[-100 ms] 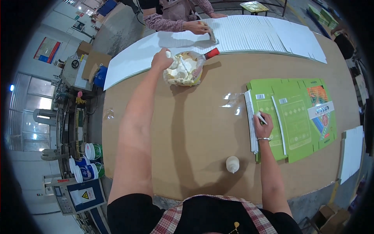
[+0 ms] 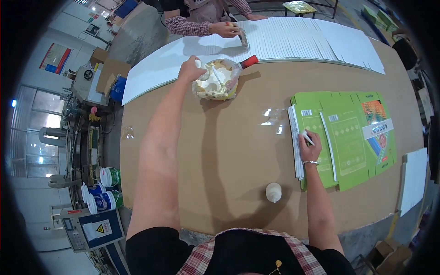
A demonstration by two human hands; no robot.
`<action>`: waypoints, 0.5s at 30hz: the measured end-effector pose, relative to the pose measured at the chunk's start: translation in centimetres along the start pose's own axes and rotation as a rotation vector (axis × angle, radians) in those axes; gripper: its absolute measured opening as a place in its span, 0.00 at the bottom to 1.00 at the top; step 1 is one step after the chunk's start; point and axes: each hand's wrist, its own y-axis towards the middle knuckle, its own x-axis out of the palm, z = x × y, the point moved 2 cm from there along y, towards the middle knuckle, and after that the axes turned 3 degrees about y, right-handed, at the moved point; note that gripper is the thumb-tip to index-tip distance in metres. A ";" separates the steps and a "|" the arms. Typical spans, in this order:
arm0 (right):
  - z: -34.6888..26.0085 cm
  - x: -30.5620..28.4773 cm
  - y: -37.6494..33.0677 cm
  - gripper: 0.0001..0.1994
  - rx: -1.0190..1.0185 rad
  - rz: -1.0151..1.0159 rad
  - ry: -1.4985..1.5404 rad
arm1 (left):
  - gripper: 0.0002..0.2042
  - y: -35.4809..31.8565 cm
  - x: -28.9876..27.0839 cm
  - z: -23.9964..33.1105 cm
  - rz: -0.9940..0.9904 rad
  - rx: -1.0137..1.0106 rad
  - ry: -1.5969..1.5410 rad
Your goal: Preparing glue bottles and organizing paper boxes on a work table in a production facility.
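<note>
At the far left of the table my left hand (image 2: 189, 70) is closed on a white rounded thing (image 2: 200, 72), partly hidden by the fingers, at the rim of a tub of white paste (image 2: 215, 87). Plastic film wraps that tub, and a red handle (image 2: 249, 62) sticks out on its right. My right hand (image 2: 310, 146) rests over the green printed cardboard sheets (image 2: 350, 142), closed on a white pointed, pen-like thing (image 2: 307, 137). White strips (image 2: 294, 142) edge the stack's left side, and another white strip (image 2: 328, 146) lies across it. A small white bottle (image 2: 274, 193) stands nearer me.
Across the brown table (image 2: 247, 151), a co-worker's hand (image 2: 225, 30) holds a flat brush (image 2: 243, 38) over overlapping white sheets (image 2: 288, 41). Clear tape (image 2: 275, 120) is on the tabletop. Paint-type buckets (image 2: 101, 202) and a control cabinet (image 2: 94, 231) stand left; white boards (image 2: 412, 181) lie right.
The co-worker's hand and brush have moved a little to the left over the white sheets. My two hands stay nearly in place.
</note>
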 end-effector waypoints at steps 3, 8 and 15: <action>0.1 0.2 -0.1 0.13 0.028 0.016 0.040 | 0.22 0.3 0.0 -0.1 -0.019 -0.004 0.020; 0.0 0.2 0.0 0.13 0.013 0.001 0.021 | 0.21 0.0 -0.4 0.3 -0.010 -0.027 0.033; -0.6 0.0 0.0 0.13 0.046 -0.013 0.030 | 0.20 -0.4 -1.0 0.8 -0.022 -0.040 0.052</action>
